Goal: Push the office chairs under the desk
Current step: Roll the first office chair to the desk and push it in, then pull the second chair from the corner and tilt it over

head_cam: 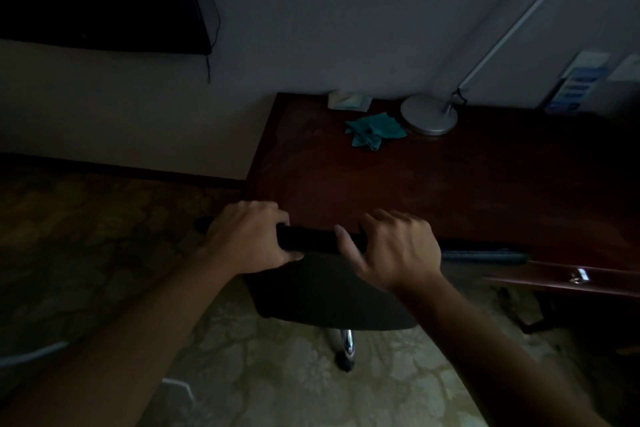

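Your left hand (247, 239) and right hand (394, 246) are both closed over the top edge of the office chair (311, 288) backrest, which runs left to right straight in front of you, touching or just short of the bench (450, 191) front edge. The seat hangs below your hands, toward you. The push goes straight ahead. The blue-and-white cards at the far right are too blurred to read.

Dim shot, but the dark reddish wood counter (433, 180) is filling the right-center of the frame. A crumpled teal cloth (374, 130) is lying near its back edge, just left of a round silver lamp base (429, 118). The patterned carpet floor (277, 388) is spreading across the bottom, with the chair's caster (344, 359) sitting on it.
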### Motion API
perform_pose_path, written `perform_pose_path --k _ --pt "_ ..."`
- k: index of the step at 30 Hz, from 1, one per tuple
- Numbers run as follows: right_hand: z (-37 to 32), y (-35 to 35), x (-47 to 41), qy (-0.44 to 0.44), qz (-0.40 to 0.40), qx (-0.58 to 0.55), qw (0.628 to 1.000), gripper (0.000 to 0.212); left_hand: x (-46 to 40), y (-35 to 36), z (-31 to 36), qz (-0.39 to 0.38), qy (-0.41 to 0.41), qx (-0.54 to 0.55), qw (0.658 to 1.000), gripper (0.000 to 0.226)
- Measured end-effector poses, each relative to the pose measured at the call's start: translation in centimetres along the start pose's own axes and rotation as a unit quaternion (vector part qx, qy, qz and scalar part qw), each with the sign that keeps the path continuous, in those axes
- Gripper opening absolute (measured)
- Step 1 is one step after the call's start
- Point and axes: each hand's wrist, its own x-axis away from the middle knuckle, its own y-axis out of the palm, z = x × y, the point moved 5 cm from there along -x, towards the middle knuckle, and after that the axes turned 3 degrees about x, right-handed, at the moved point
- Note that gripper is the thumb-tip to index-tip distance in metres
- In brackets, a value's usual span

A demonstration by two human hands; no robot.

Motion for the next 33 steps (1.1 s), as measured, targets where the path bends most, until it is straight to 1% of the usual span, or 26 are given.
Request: perform_pose_path --k 4,7,10,12,13,16,18,20,22,24,26,28,30,33 --pt "0.0 0.1 0.8 0.013 -0.003 0.008 1.0 0.051 1.0 0.6 0.3 -0.013 -0.005 0.007 1.0 0.052" --pt "-0.1 -0.1 1.8 0.027 -0.018 0.013 0.999 0.048 1.8 0.8 0.9 -0.007 0.001 0.011 1.0 0.048" --pt "-0.1 -0.7 2.8 0.076 -0.038 0.025 0.996 0.048 2.4 1.2 1.3 0.0 0.01 0.01 1.0 0.048" --pt "-0.5 -0.9 3.9 0.116 -0.026 0.007 0.993 0.046 2.8 1.5 1.2 0.002 0.028 0.026 0.999 0.053" --pt "-0.7 -1.2 4.5 0.13 -0.021 -0.011 0.991 0.044 2.9 1.5 1.4 -0.004 0.044 0.036 0.998 0.058" --pt "-1.4 -1.7 6.0 0.167 -0.02 -0.111 0.98 0.03 3.4 1.1 1.4 -0.04 0.063 0.054 0.996 0.074" --pt "-1.4 -2.1 6.9 0.198 -0.017 -0.164 0.966 0.019 3.8 0.7 1.8 -0.06 0.05 0.105 0.991 0.071" --pt "-1.1 -3.3 7.9 0.237 0.004 -0.202 0.95 0.014 3.9 0.3 2.9 -0.043 0.052 0.174 0.982 0.057" --pt "-0.7 -4.9 9.2 0.285 0.029 -0.236 0.929 0.014 4.1 0.0 5.3 -0.005 0.072 0.222 0.972 0.04" --pt "0.3 -6.8 10.9 0.332 0.038 -0.252 0.908 0.016 4.1 -0.2 8.5 0.023 0.103 0.226 0.968 0.023" --pt "1.8 -9.3 13.8 0.366 0.039 -0.23 0.901 0.02 4.3 -0.3 13.1 0.033 0.148 0.222 0.963 0.014" --pt "3.9 -12.5 17.7 0.411 0.055 -0.219 0.883 0.021 4.7 -0.4 18.6 0.023 0.195 0.224 0.955 0.01" --pt "5.8 -15.6 21.7 0.458 0.083 -0.227 0.855 0.021 5.5 -0.4 24.1 0.001 0.234 0.234 0.944 0.008" --pt "8.9 -20.6 28.7 0.527 0.139 -0.199 0.815 0.024 7.9 -0.2 33.1 -0.054 0.306 0.264 0.913 0.004"
